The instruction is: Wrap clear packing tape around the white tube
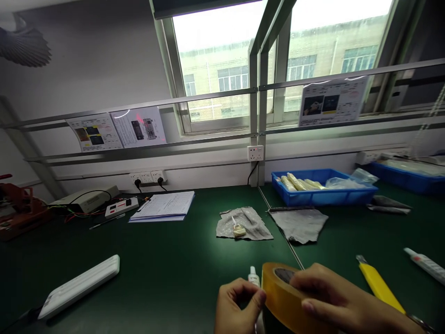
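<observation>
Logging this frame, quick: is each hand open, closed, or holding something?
Left hand: closed in a pinch at the tape roll's edge; what it grips is unclear.
Right hand: closed, holding the tape roll.

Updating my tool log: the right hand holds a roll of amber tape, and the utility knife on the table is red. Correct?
The utility knife is yellow, not red, as the head view shows; the right hand holds the amber tape.
</observation>
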A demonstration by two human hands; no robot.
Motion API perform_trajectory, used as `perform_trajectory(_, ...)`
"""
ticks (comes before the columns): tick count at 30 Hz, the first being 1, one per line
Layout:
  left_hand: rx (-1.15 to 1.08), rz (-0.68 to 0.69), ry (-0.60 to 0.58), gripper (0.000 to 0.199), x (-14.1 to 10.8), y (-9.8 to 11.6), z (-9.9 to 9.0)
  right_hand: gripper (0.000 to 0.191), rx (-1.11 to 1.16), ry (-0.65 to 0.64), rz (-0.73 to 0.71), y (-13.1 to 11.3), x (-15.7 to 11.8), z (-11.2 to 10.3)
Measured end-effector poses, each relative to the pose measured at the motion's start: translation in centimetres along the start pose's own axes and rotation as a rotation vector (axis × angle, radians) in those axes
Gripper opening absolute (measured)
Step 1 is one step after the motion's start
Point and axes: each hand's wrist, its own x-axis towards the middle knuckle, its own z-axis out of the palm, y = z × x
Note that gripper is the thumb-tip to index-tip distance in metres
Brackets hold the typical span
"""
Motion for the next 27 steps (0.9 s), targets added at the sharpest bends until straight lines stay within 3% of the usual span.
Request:
perform_trajectory(5,-0.021,-0.068,0.061,0.046,-0.1,-0.4,0.0,0.087,-0.057,-0.071,0.09,-1.4,0.3,-1.0)
perform_trajectory(8,-0.032,-0.074,0.073,0.047,-0.4,-0.6,0.4,0.081,-0.158,-0.072,0.101,-2.8,0.3,-1.3)
perform_trajectory(13,0.023,-0.078,0.065,0.047,-0.8,0.1,0.9,0.064,-0.154,0.07,0.078,-4.3,-0.3,-0.8)
perform_trajectory(17,0.103,-0.093,0.071,0.052,-0.6,0.5,0.6,0.072,-0.022,0.138,0.047,-2.5,-0.5,-0.4)
perform_trajectory(23,0.151,-0.099,0.178,0.06,0.5,-0.2,-0.1,0.085,0.144,0.181,-0.018,1.7,0.0,0.8)
perform_trajectory(27,0.176,-0.1,0.209,0.061,1.1,0.5,-0.3,0.072,0.098,0.244,-0.101,2.5,0.0,1.5)
